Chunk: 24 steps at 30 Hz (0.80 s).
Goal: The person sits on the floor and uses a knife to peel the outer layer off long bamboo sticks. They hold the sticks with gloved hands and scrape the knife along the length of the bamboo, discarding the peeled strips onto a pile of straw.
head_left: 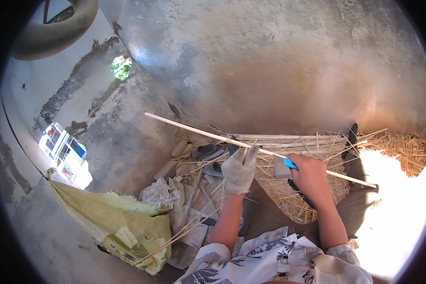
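Your one view looks from the left camera on your head, angled down and forward past your patterned shirt [288,258] at the lower edge. It sits near enough that your left hand [240,171] and right hand [311,176] fall below and right of centre, while the wide fisheye reaches up the wall [279,71] ahead, bounded by a dark, curved rim.

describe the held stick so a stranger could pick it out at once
Below the big mottled wall, find the gloved left hand and bare right hand. The long pale stick slants across both; unlike the poles lying near the wall's foot, it is held above the straw.
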{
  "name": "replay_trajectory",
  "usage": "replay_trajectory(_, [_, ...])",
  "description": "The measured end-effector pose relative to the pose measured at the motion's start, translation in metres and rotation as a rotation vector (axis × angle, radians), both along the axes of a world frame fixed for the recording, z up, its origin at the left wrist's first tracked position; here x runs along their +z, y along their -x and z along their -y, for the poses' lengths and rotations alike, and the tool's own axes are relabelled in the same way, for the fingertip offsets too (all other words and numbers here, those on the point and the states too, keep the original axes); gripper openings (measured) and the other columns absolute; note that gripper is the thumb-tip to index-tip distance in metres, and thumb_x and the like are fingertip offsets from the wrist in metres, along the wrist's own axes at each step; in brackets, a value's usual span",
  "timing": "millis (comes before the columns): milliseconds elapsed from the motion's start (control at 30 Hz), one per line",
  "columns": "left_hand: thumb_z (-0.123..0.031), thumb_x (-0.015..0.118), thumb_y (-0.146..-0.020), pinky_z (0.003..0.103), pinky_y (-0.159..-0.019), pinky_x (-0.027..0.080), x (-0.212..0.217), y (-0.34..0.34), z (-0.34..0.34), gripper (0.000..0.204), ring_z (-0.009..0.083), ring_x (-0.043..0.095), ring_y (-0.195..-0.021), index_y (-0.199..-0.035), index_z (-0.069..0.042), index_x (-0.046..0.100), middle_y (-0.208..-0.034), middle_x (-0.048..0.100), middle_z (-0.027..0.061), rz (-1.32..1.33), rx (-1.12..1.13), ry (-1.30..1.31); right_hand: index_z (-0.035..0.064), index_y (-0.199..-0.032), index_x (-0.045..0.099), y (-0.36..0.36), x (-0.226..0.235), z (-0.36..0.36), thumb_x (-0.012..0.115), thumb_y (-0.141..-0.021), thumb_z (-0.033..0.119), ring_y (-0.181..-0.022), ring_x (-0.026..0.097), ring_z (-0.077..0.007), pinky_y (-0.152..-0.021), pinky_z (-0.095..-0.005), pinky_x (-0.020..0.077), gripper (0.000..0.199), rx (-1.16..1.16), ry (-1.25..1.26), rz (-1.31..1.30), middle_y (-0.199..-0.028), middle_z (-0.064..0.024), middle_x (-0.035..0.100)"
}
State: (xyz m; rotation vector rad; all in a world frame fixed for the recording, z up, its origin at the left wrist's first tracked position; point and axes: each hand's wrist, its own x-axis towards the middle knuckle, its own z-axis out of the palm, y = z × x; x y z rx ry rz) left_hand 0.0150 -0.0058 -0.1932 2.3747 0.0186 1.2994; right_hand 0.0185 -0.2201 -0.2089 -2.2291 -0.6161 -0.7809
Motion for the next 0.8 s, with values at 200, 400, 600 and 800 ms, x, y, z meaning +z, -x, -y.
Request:
replay_trajectory(200, [-0.021,0.078,-0.087,0.037,-0.044,0.040,0.010,0.004,-0.010,0.025,0.0297,0.055,-0.045,-0.075,-0.001,0.068,-0.057,0.060,0.0099,0.133,-0.022,-0.327,0.0125,-0.097,0.068,0.012,0.009,-0.004,0.067,-0.080,0.012,-0.070,0.067,-0.0312,-0.060,-0.0417,0.0517,0.017,-0.022,-0.018,-0.070,-0.079,-0.0088,0.068])
replay_trajectory(400, [-0.031,0.065,-0.098,0.032,-0.050,0.038,0.024,0.008,0.001,0.041,0.0125,0.043,-0.047,-0.067,-0.008,0.054,-0.052,0.044,-0.0033,-0.030,-0.419,0.909,0.0121,-0.103,0.070,0.007,0.008,-0.010,0.063,-0.081,0.009,-0.074,0.067,-0.0330,-0.063,-0.0414,0.0523,0.023,0.089,-0.084,-0.064,-0.086,-0.0100,0.070])
replay_trajectory(600, [-0.031,0.057,-0.103,0.030,-0.054,0.038,0.000,0.012,0.050,0.043,0.0095,0.046,-0.056,-0.069,-0.004,0.059,-0.058,0.053,0.0008,0.145,-0.196,0.895,0.0131,-0.102,0.070,0.003,-0.001,-0.013,0.067,-0.078,0.009,-0.072,0.067,-0.0290,-0.059,-0.0402,0.0516,0.025,0.083,-0.092,-0.022,-0.079,-0.0076,0.066])
replay_trajectory(800, [-0.026,0.060,-0.101,0.028,-0.049,0.037,0.004,0.033,0.014,0.036,0.0109,0.046,-0.049,-0.073,-0.004,0.064,-0.055,0.054,0.0022,0.037,-0.496,0.673,0.0134,-0.098,0.070,0.007,-0.011,-0.001,0.070,-0.074,0.008,-0.064,0.063,-0.0253,-0.053,-0.0362,0.0478,0.025,-0.036,-0.056,0.165,-0.073,-0.0057,0.060])
